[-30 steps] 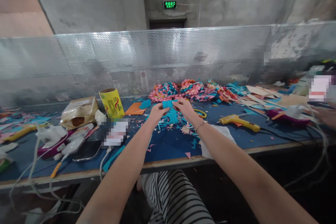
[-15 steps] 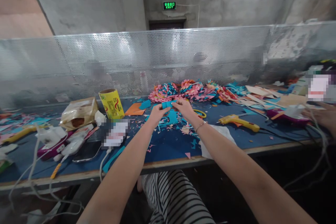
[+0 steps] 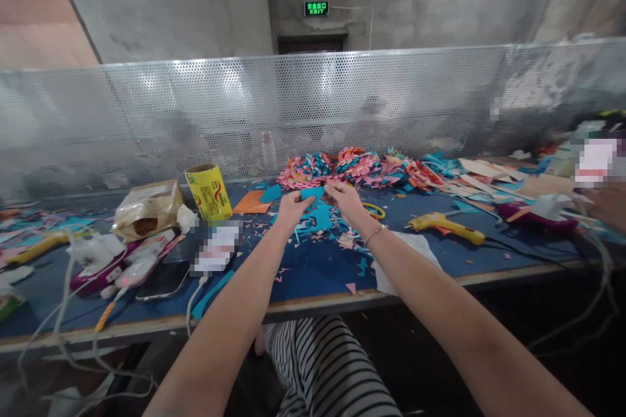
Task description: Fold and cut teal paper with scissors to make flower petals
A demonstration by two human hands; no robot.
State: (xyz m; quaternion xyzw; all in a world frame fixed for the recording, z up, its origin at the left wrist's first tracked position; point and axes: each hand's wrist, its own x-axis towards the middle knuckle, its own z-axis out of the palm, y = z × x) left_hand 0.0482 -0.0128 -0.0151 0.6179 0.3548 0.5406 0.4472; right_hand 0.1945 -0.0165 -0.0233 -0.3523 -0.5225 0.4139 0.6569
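Observation:
A small piece of blue paper [image 3: 312, 193] is held up over the middle of the table between both hands. My left hand [image 3: 294, 207] pinches its left end, and my right hand [image 3: 344, 201] pinches its right end. Below the hands lie blue paper pieces [image 3: 320, 217] and many small scraps. Just behind them is a heap of pink, blue and orange paper flowers [image 3: 313, 171]. An orange sheet [image 3: 252, 202] lies to the left of my left hand.
On the right are a yellow glue gun [image 3: 452, 228], a white sheet [image 3: 408, 257] and a purple device [image 3: 538, 216]. To the left stand a yellow box [image 3: 209, 194], a plastic-wrapped pack [image 3: 149, 208], a phone [image 3: 163, 279] and cables. Behind runs a perforated metal screen [image 3: 235, 111].
The blue paper between my hands looks flatter and smoother than before. My right fingers have shifted slightly. At the far right edge, another person's hand has moved.

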